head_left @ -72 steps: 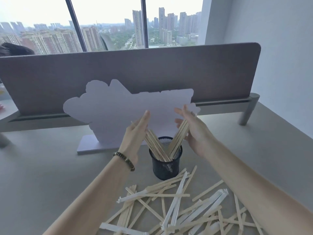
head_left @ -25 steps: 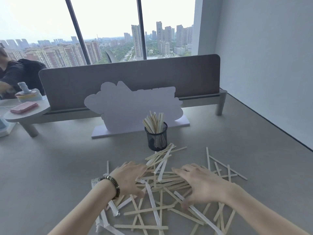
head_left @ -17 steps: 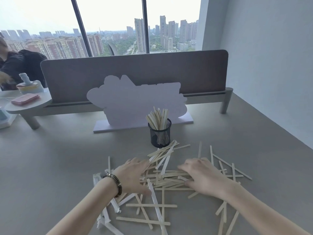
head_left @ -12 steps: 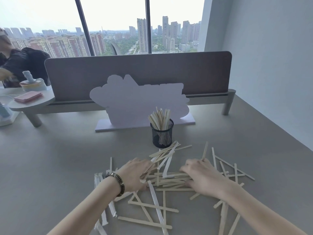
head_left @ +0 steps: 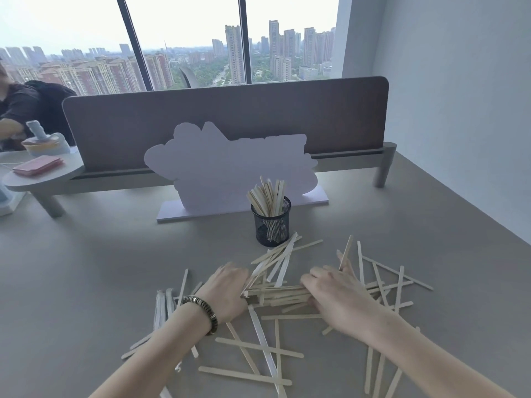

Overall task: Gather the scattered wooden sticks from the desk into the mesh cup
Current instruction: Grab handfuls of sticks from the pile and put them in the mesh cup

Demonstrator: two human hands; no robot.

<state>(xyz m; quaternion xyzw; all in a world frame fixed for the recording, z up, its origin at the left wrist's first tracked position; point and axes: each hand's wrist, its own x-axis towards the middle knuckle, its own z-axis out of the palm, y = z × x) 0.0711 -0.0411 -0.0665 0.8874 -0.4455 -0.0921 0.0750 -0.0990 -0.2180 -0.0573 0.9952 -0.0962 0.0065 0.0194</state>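
Both hands have squeezed flat wooden sticks (head_left: 275, 293) together.

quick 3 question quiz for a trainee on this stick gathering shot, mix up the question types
1. True or false: the mesh cup already holds some upright sticks.
2. Multiple choice: the bundle of sticks being squeezed together lies
A. inside the cup
B. between the left hand and the right hand
C. on the white cut-out board's base
3. Fill in: the beaded bracelet is worn on the ____ wrist.

Key
1. True: sticks stand in the cup, leaning on its rim.
2. B: both hands press in on the bundle's ends on the desk, in front of the cup.
3. left
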